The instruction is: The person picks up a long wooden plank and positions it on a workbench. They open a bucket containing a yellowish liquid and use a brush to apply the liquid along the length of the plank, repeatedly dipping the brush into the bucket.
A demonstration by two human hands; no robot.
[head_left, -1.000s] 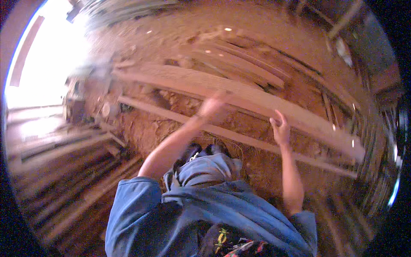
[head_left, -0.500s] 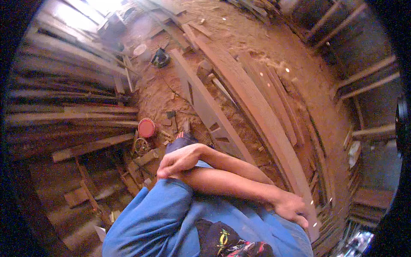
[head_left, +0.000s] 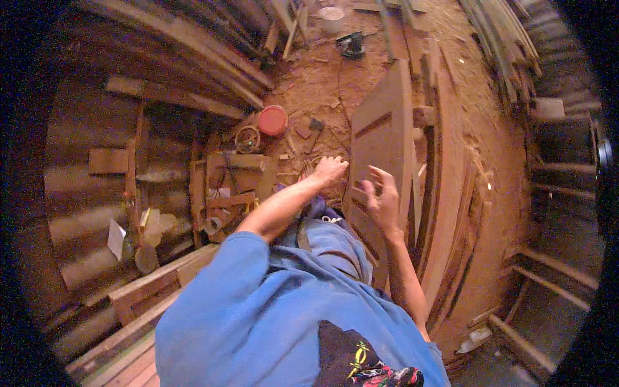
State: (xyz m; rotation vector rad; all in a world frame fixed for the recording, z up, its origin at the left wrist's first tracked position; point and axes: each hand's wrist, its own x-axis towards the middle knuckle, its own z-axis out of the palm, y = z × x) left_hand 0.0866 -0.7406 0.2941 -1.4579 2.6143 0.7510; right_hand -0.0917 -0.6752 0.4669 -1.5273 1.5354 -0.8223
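My left hand (head_left: 331, 169) is in front of my body with its fingers curled in. Its palm side is hidden, so I cannot tell if anything is in it. My right hand (head_left: 382, 193) is raised a little to its right, fingers apart and nothing in it. Close behind the right hand a wooden panelled door (head_left: 380, 129) stands on its long edge. The hands do not touch each other. Whether the right one touches the door I cannot tell.
Long planks (head_left: 451, 193) lie right of the door. Ahead on the sawdust-covered floor are a dark corded tool (head_left: 351, 45) and a white bucket (head_left: 332, 19). A red round lid (head_left: 273, 120) is at left, near stacked timber (head_left: 193, 45). Wooden framing (head_left: 148, 284) stands at near left.
My view has turned leftward. My arms were crossed, with my right hand on my left arm; now they are uncrossed and both hands reach forward, apart.
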